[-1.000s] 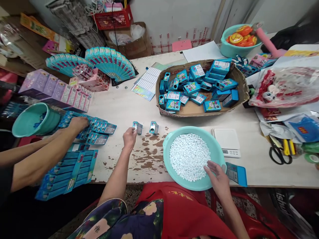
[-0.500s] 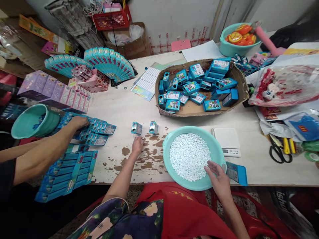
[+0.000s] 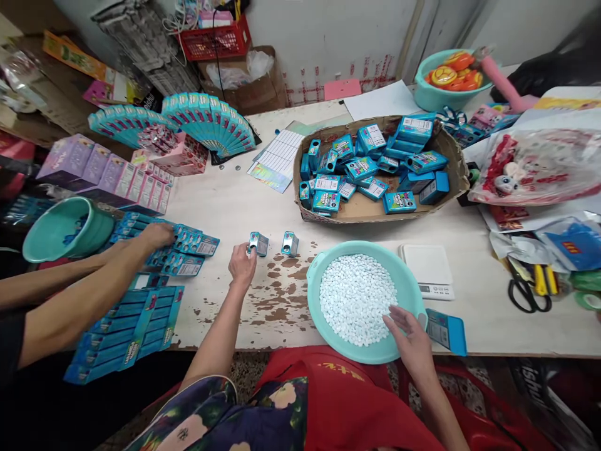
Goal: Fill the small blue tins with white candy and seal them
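My left hand [image 3: 241,266] is at the left side of a small blue candy box [image 3: 260,243], its thumb and fingers closed on the near left edge. A second small blue box [image 3: 290,243] stands upright just to the right, with a round dark hole in its front. My right hand [image 3: 412,338] is over the right rim of a mint-green basin [image 3: 313,300], fingers apart and nothing visible in them. White tablets [image 3: 359,297] fill the basin's bottom. By the basin's right side lies a blue box [image 3: 446,332] with a printed label.
Behind the basin stands a cardboard tray [image 3: 370,216] of blue boxes. A white scale [image 3: 427,266] and scissors [image 3: 523,294] lie to the right. At left, a co-worker's hand [image 3: 157,236] is over rows of blue boxes [image 3: 126,326], near a green bucket [image 3: 35,241].
My left hand has moved left and forward, from below the left small box to its side. My right hand has stayed over the basin rim. The co-worker's hand has shifted slightly right.
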Tool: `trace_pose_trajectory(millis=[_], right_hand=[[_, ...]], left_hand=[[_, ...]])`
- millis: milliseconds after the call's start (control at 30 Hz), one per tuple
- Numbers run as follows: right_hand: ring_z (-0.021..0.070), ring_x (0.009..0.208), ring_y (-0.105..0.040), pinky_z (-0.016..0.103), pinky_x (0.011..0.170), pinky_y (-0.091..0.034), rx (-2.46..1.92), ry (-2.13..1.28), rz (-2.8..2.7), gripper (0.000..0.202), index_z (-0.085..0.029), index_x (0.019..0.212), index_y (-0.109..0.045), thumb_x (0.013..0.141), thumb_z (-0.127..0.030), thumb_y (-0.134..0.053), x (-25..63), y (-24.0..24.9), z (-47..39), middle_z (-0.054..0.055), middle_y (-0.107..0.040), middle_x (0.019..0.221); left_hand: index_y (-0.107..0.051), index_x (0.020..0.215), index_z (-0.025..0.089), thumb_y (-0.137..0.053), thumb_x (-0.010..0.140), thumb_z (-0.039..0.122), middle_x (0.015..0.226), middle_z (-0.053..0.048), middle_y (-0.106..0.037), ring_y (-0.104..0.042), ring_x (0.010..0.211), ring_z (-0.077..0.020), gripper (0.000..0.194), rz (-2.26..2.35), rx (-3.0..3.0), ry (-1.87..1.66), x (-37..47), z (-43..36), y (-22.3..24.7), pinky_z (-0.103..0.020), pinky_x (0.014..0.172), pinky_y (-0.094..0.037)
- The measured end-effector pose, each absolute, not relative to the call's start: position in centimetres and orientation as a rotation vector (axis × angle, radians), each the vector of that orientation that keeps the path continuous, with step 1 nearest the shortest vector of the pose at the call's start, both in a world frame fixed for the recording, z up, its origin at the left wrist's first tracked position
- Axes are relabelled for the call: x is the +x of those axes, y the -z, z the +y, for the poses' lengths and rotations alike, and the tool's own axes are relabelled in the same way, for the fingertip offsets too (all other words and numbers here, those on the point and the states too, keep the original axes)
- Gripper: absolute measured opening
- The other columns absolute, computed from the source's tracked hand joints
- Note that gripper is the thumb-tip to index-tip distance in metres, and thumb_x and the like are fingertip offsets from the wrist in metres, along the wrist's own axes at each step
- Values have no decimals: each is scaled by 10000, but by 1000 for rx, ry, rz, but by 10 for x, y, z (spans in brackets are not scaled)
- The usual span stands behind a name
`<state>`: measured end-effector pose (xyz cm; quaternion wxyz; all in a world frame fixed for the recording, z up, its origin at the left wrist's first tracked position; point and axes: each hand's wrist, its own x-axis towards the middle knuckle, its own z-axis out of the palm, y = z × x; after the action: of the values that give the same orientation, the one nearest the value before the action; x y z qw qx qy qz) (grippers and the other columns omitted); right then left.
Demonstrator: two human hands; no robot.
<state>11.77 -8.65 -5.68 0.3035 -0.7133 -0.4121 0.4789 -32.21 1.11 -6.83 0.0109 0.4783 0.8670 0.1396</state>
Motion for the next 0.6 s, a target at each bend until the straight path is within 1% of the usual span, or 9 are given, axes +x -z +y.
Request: trace_pose_trajectory(millis=[67,167,233,333,400,467,533,600], right_hand=[[292,1042,-617,456,932,-488,-1880,-1254,-1097,497,-203,1070,-606,697,-525,-675,117,58,-85,117,-649,1138],[292,1020,-623,469,918,-491,-1886,-1238,-1116,477,-202,1048,-611,697,-517,-678,114,57,-83,120,-657,1116],[287,1005,-625,473,914,-490,-1869,-1215,-1132,450,-201,1033,-614,707,-506,-674,112,53,-82,119,-660,1100],[261,972,-628,458,911,-491,-1834,-1093,-1146,402,-203,1036,-616,748,-483,-642,114,42,-85,108,-659,1072],[250,974,-615,450,913,-483,-1896,-875,-1137,398,-204,1077,-609,785,-474,-603,122,34,-90,105,-641,1084],[262,1048,-569,454,942,-452,-2014,-560,-1094,434,-199,1144,-584,808,-473,-571,135,30,-95,119,-595,1150],[289,1168,-481,462,985,-405,-2116,-273,-1017,524,-181,1235,-525,809,-483,-566,151,30,-100,148,-516,1244],[311,1256,-388,474,1027,-350,-2172,-113,-949,662,-146,1321,-434,787,-504,-589,165,36,-104,183,-434,1314]], left_hand=[[-560,1144,188,-439,891,355,1077,-96,-590,-566,936,-205,326,2605,1593,-448,-298,23,66,-280,737,-424],[-450,1292,195,-538,831,418,1162,-131,-546,-537,1041,-261,520,2349,1775,-312,-253,50,66,-312,784,-438],[-396,1341,201,-557,813,371,1186,-157,-514,-546,1029,-293,578,2272,1791,-132,-233,67,66,-350,781,-447],[-403,1333,193,-507,823,272,1148,-179,-509,-572,954,-297,526,2348,1684,72,-231,75,68,-385,737,-464],[-424,1315,190,-523,811,288,1111,-182,-523,-554,979,-314,523,2477,1638,90,-244,71,70,-402,725,-475],[-437,1304,203,-546,794,353,1108,-177,-530,-522,1020,-342,542,2603,1612,68,-261,65,73,-430,717,-484],[-454,1283,213,-551,782,397,1167,-175,-503,-483,1071,-359,543,2682,1674,30,-274,62,77,-461,740,-484],[-498,1231,212,-565,763,365,1192,-164,-493,-468,1091,-354,498,2732,1694,34,-280,61,79,-463,770,-483]])
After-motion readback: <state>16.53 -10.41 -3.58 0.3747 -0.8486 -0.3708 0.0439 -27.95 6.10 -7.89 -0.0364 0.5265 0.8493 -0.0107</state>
